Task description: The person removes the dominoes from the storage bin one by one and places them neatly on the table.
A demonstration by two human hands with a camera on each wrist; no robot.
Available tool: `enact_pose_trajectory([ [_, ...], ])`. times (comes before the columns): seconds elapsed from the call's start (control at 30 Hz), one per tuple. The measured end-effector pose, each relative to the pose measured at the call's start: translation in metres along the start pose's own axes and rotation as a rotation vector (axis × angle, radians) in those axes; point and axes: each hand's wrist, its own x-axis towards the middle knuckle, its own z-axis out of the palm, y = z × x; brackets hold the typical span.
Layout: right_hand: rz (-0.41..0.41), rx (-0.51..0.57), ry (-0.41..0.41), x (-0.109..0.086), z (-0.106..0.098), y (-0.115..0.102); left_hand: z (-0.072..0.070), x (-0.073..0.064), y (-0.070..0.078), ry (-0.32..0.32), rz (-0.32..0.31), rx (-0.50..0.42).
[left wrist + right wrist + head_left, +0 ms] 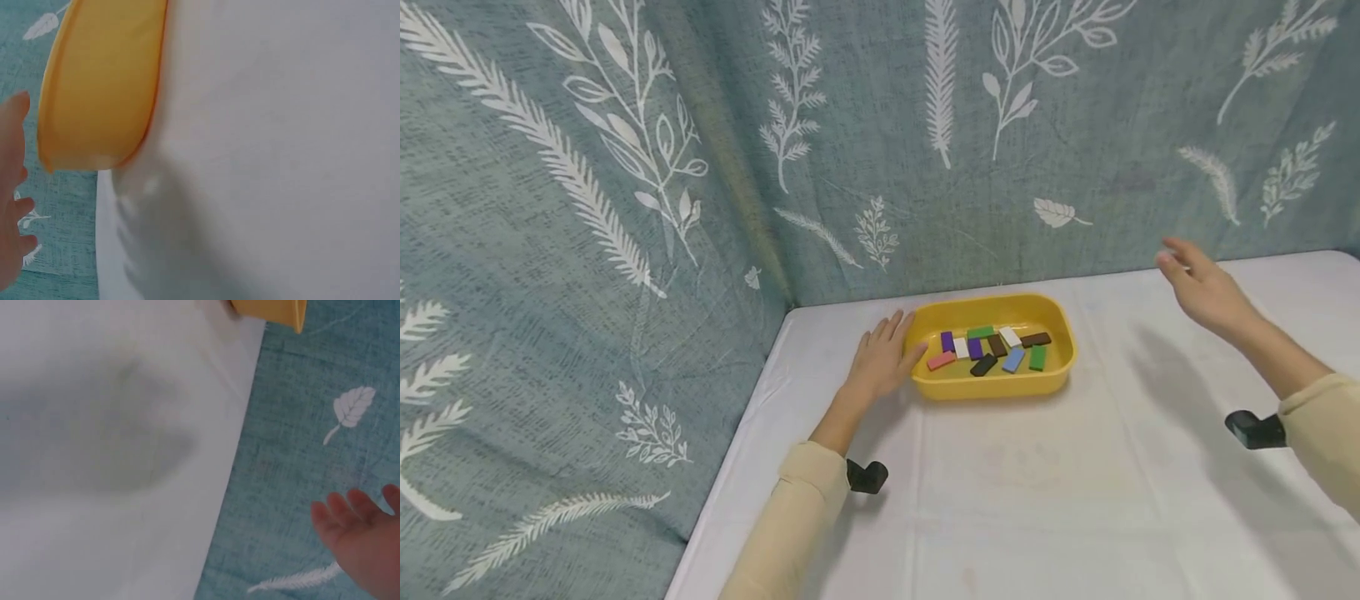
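11 blocks point(975, 348) in a tray point(992, 388), tray on table point(1037, 492), curtain point(880, 108) behind and left

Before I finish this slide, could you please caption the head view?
Left hand beside a yellow tray of multicoloured blocks on a white cloth, right hand held apart.

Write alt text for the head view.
A yellow tray of small coloured blocks sits on a white tabletop. A person's left hand is at the tray's left end; the right hand hovers off to the right.
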Motion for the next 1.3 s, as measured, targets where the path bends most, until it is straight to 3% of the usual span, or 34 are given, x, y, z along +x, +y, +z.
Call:
enact_pose_trajectory([
  [0.3, 0.014, 0.109, -0.048, -0.005, 0.02, 0.001, 0.015, -0.014, 0.001, 0.022, 0.042, -0.077],
  [0.63, 0.007, 0.3, -0.119, -0.011, 0.045, -0.01, 0.031, -0.021, 0.011, 0.067, 0.002, -0.226],
  [0.93, 0.079, 0.496, -0.193, -0.011, 0.06, -0.021, 0.038, -0.025, 0.011, 0.113, 0.0, -0.239],
  [1.3, 0.126, 0.716, -0.234, -0.012, 0.069, -0.022, 0.037, -0.03, 0.007, 0.116, 0.01, -0.244],
])
